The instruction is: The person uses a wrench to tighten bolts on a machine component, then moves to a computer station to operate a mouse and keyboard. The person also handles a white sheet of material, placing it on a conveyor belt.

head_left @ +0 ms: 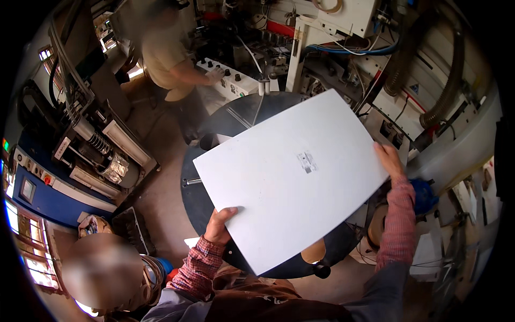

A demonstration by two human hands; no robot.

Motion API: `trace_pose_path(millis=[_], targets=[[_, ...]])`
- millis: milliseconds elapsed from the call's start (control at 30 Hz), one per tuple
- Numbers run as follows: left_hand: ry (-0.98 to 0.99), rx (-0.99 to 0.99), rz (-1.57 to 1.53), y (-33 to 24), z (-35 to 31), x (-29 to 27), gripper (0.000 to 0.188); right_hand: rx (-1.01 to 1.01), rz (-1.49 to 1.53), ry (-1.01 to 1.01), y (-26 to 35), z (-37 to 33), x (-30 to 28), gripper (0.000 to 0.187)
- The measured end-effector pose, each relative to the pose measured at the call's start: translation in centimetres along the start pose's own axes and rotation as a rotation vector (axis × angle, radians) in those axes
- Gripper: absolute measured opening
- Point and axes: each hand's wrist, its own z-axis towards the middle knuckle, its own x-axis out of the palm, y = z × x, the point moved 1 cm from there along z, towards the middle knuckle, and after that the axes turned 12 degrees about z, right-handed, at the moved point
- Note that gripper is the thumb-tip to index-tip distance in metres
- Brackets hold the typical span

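Board (289,188), white, is clasped by the half-closed left hand (217,227) at its left edge and the curled right hand (391,161) at its right, over a round table (196,207); beyond the table's far-left edge stands a person (162,67).

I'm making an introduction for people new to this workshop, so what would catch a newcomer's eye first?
Most likely the big white panel in the centre, held along its left edge by the left hand and at its right edge by the right hand, above a dark round table. Next might come the blue machine cabinet at the left, and another person standing at upper left beside a white control box.
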Motion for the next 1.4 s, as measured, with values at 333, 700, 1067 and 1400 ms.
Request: trace_pose_path(millis=[333,700,1067,1400], targets=[[0.455,-0.188,0.304,-5.3,0.6,4.5,0.069,0.517,0.878,-0.324,-4.9,-39.5,-6.6,0.045],[0.783,-0.039,0.688,0.5,-2.9,19.9,0.062,0.576,1.24,-1.08,2.3,-64.5,4.3,0.057],[1.411,-0.155,0.722,18.4,-22.1,47.1,0.052,0.447,1.465,-1.554,-9.9,-83.5,9.3,0.071],[1.572,-0.366,0.667,33.6,-30.3,66.5,0.036,0.323,1.493,-1.853,-19.0,-93.3,-3.6,0.07]])
